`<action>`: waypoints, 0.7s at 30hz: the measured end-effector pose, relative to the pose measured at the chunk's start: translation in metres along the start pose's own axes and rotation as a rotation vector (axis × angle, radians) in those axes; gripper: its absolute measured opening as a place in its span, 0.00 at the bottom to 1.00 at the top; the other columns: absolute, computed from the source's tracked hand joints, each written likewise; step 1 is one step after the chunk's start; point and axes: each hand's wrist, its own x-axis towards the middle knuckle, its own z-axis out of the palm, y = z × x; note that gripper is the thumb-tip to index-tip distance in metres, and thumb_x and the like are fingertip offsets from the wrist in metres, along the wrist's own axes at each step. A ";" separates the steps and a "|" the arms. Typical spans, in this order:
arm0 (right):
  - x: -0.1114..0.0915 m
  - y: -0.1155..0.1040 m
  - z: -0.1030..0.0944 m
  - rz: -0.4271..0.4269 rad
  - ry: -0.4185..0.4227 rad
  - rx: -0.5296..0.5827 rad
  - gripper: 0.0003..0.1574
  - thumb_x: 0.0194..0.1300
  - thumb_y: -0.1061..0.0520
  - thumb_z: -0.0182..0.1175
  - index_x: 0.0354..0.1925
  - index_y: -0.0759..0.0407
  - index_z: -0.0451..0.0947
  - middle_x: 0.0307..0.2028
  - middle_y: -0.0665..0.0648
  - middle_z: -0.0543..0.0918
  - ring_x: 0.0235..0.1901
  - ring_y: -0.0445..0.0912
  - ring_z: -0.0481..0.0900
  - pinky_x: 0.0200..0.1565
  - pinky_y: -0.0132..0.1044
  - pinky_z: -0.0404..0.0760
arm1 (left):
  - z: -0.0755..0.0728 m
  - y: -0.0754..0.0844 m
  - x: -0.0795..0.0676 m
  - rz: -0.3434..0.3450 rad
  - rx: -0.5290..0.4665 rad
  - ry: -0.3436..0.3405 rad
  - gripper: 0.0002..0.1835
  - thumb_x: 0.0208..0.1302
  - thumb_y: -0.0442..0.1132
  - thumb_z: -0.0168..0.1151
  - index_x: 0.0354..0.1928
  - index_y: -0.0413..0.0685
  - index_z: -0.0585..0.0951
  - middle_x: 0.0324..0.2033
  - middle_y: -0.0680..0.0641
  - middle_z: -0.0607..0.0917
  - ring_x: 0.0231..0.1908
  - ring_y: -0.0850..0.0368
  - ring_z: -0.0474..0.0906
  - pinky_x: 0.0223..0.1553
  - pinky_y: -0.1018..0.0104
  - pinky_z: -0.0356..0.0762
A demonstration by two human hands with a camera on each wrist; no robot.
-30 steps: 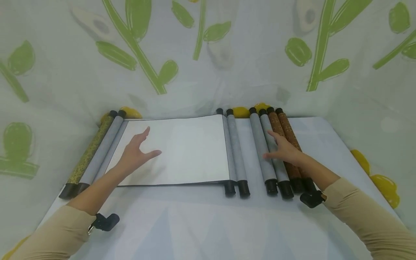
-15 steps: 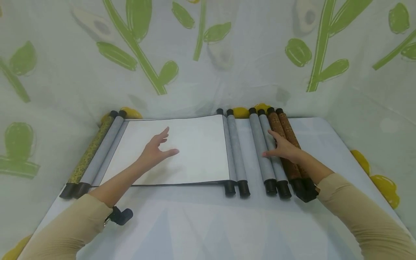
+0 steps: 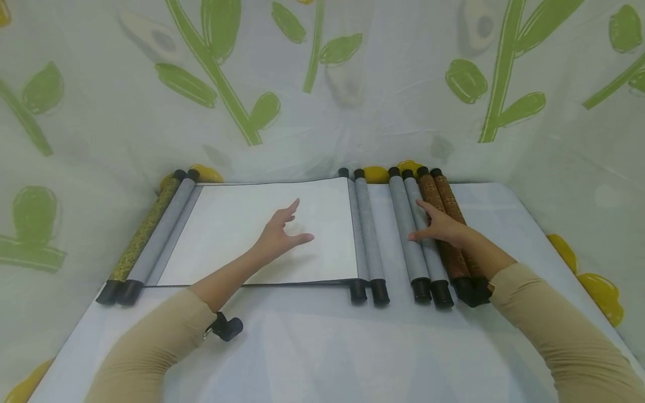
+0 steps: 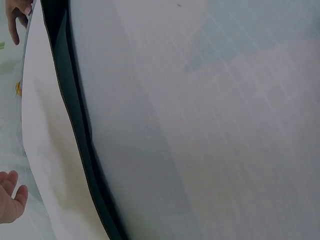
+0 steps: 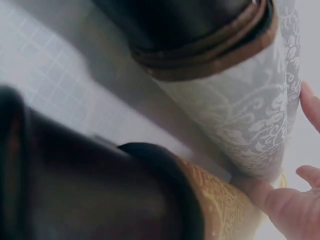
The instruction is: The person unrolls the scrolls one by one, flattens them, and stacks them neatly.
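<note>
The left hand (image 3: 277,240), fingers spread and released, has travelled rightward above the white sheet (image 3: 227,224), which lies unrolled on the bench (image 3: 312,358). This places it nearer the right-end rollers (image 3: 370,235). The right hand (image 3: 443,230) touches a grey roller (image 3: 432,257) (fingers apart, no grip visible). Brown rollers (image 3: 454,263) crowd that wrist.
</note>
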 end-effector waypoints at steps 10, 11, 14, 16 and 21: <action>0.002 0.004 -0.001 0.020 0.002 -0.003 0.69 0.55 0.50 0.69 0.74 0.59 0.29 0.72 0.71 0.34 0.70 0.68 0.36 0.65 0.65 0.48 | 0.039 0.020 0.019 0.050 -0.068 -0.048 0.50 0.51 0.53 0.71 0.73 0.64 0.54 0.67 0.45 0.63 0.65 0.49 0.64 0.61 0.52 0.66; 0.002 0.004 0.000 0.018 0.004 -0.005 0.69 0.55 0.50 0.69 0.74 0.59 0.29 0.72 0.70 0.34 0.70 0.68 0.36 0.65 0.65 0.48 | 0.043 0.022 0.021 0.057 -0.077 -0.049 0.50 0.51 0.53 0.71 0.73 0.63 0.54 0.66 0.45 0.63 0.64 0.49 0.65 0.62 0.52 0.66; 0.002 0.004 0.000 0.010 0.011 -0.006 0.69 0.55 0.50 0.69 0.74 0.60 0.29 0.72 0.70 0.34 0.70 0.67 0.36 0.65 0.65 0.47 | 0.055 0.027 0.026 0.069 -0.101 -0.044 0.50 0.51 0.52 0.72 0.73 0.63 0.55 0.66 0.45 0.64 0.64 0.50 0.65 0.62 0.53 0.65; 0.002 0.004 0.001 0.008 0.016 -0.003 0.69 0.55 0.50 0.69 0.74 0.60 0.29 0.73 0.70 0.34 0.70 0.67 0.36 0.65 0.65 0.47 | 0.063 0.029 0.029 0.083 -0.104 -0.040 0.50 0.51 0.52 0.72 0.73 0.61 0.55 0.65 0.44 0.65 0.64 0.49 0.65 0.63 0.53 0.64; 0.002 0.003 0.004 0.012 0.018 0.009 0.69 0.56 0.51 0.69 0.74 0.59 0.29 0.72 0.70 0.34 0.70 0.68 0.36 0.64 0.66 0.48 | 0.082 0.035 0.036 0.097 -0.095 -0.053 0.50 0.52 0.53 0.71 0.73 0.58 0.54 0.65 0.43 0.64 0.64 0.48 0.65 0.64 0.55 0.63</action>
